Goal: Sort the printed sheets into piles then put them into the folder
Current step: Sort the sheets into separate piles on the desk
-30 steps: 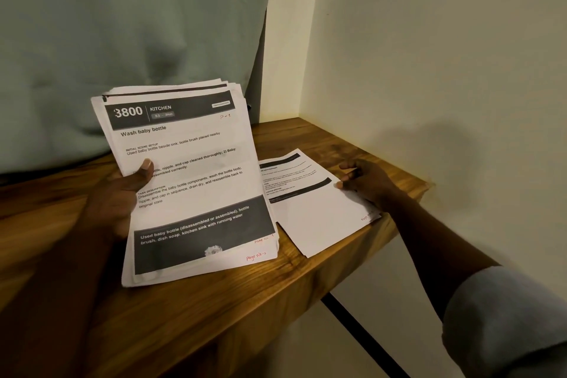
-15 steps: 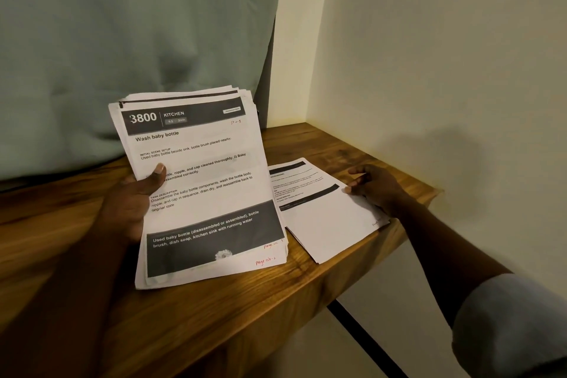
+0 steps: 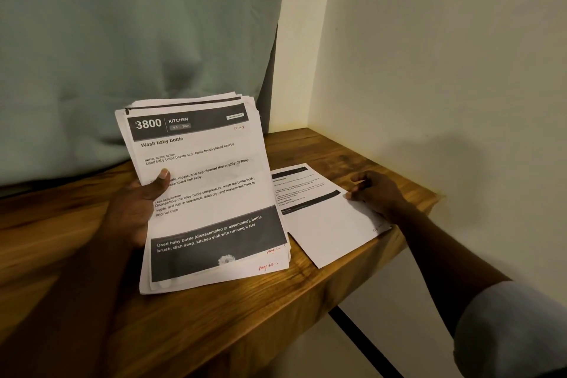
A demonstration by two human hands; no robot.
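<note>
Stack of printed sheets (image 3: 211,199) held tilted over wooden table (image 3: 233,319); left hand (image 3: 135,209) grips it, thumb on top page. Single sheet (image 3: 325,227) flat just right; right hand (image 3: 379,193) fingers bent, tips at its edge, pinch or touch unclear. Curtain (image 3: 122,40) behind.

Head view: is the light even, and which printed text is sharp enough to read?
Head view: dim, warm, uneven light; the right hand throws a soft shadow on the wall. Head view: big print on the stack reads clearly; small print on the single sheet does not.
</note>
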